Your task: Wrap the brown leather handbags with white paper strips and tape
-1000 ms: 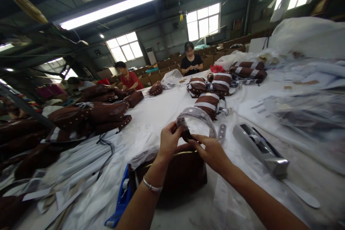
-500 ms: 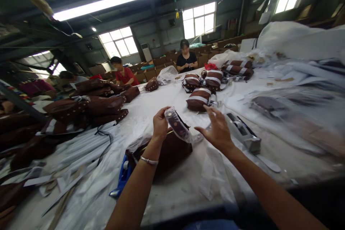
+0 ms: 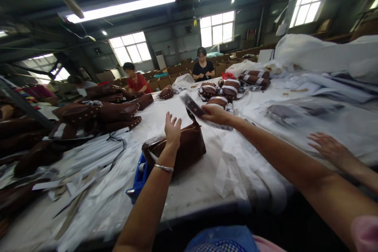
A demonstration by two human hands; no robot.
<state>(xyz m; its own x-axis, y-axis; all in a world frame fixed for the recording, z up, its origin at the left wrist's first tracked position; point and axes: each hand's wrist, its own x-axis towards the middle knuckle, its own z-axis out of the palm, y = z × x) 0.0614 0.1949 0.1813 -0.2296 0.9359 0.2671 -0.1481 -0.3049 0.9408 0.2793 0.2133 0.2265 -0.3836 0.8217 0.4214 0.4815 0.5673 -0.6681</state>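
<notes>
While the right hand [image 3: 217,114] is closed round the strap [image 3: 193,105], the left hand [image 3: 173,128] has its fingers spread and appears to grip nothing; contact with the bag [image 3: 191,149] cannot be told.

Bag: one, brown, gold zip [image 3: 189,126], on the table [image 3: 189,201] before the person, partly behind the left forearm.

Strap: one, studded, in clear wrap, raised over the bag's right end; blurred. A dark tab [image 3: 191,117] seems to join it to the bag.

Dispenser [image 3: 137,183]: one, blue, by the bag's left end.

Film [image 3: 234,165]: loose, pale, right of the bag.

Strips [image 3: 88,161]: white, several, left of the bag.

Wrapped bags [image 3: 230,88]: brown, white-banded, across the table.

Co-worker's hand [image 3: 327,145]: at the right, fingers extended, well apart from the bag.

Handling, by judgement: the step looks to be managing the wrapped strap. Best held along its wrapped length, without a hard pull on the tab. Left hand best laid lightly on the bag, to stop it sliding or tipping. Wrap to be kept smooth over the studs, as slack could snag or slip. Loose film best kept clear of the strap.
</notes>
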